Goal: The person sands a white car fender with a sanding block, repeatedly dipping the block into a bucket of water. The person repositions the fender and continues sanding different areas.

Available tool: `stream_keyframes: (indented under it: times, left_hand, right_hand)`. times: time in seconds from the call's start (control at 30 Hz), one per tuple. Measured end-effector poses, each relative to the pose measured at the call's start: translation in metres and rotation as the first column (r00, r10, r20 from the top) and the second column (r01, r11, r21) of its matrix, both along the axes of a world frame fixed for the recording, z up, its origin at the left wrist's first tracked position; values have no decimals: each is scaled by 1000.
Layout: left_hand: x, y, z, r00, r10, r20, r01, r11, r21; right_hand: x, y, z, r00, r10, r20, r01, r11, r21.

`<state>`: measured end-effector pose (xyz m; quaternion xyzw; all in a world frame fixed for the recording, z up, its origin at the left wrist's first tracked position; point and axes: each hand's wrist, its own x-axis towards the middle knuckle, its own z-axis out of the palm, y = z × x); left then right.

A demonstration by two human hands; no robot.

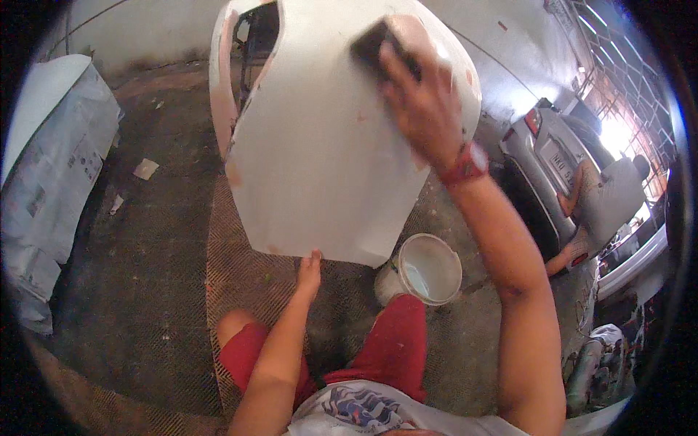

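Observation:
A large white car body panel [320, 152] stands in front of me, with pinkish patches on its surface and an opening at its upper left. My right hand [425, 109], with a red watch on its wrist, holds a dark sanding block [372, 49] against the upper right of the panel. The block and fingers are smeared by motion. My left hand [310, 275] grips the panel's lower edge, thumb on the front face; its other fingers are mostly hidden behind the edge.
A white bucket [452, 280] with cloudy liquid stands just right of the panel's lower corner. A covered object [58, 182] is at the left. At the right are a silver car [542, 156] and another person [607, 203]. Paper scraps [146, 169] lie on the dark floor.

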<state>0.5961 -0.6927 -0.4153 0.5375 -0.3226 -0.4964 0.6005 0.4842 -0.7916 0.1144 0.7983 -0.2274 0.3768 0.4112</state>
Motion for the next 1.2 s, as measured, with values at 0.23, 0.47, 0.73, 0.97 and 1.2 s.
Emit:
stream_keyframes:
  times: [0.23,0.47,0.73,0.97,1.2]
  left_hand:
    - [12,5,21,982,-75,-176,74,997,-12]
    - [3,12,27,961,-54,-270,58,998,6]
    - [-1,48,57,945,-204,-255,222,974,46]
    - [18,165,-17,934,-332,-131,357,853,381]
    - [29,203,20,946,-317,65,264,873,411]
  right_hand:
    - [12,8,-15,983,-93,156,79,993,93]
    - [-90,48,-140,994,75,-75,-59,978,200]
    - [-311,105,-343,826,-553,110,273,562,781]
    - [-363,37,-465,712,-204,-672,687,7,727]
    - [-370,28,-569,810,-310,-498,523,-4,853]
